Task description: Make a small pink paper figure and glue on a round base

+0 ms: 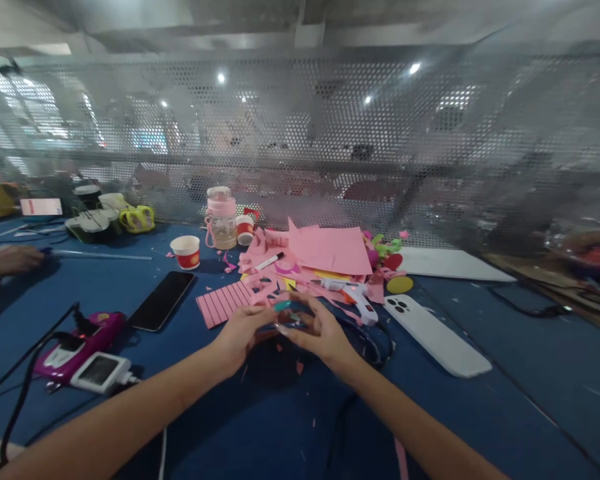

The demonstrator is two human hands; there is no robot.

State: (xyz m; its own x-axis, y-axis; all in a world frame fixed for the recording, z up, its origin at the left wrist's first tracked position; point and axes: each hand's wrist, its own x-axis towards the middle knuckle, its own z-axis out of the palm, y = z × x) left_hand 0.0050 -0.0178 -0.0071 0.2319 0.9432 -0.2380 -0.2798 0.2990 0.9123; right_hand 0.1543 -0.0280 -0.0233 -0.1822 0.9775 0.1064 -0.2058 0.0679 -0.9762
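My left hand (237, 335) and my right hand (325, 337) meet over the blue table, their curled fingers coming together around something small. A bit of teal (283, 306) shows between the fingertips; blur and the fingers hide what it belongs to. Just beyond my hands lies a heap of pink paper (330, 250) with cut strips and scraps. A white and orange glue gun (360, 300) rests at the heap's right front, near my right fingers. To the left of the heap is a pink sheet with dark lines (223, 303).
A black phone (164, 300) and a purple power strip (83, 343) with cables lie left; a white phone (436, 335) lies right. Behind stand paper cups (185, 253) and a pink-lidded bottle (221, 220), before a perforated metal screen (300, 133). Another person's hand (13, 260) is far left.
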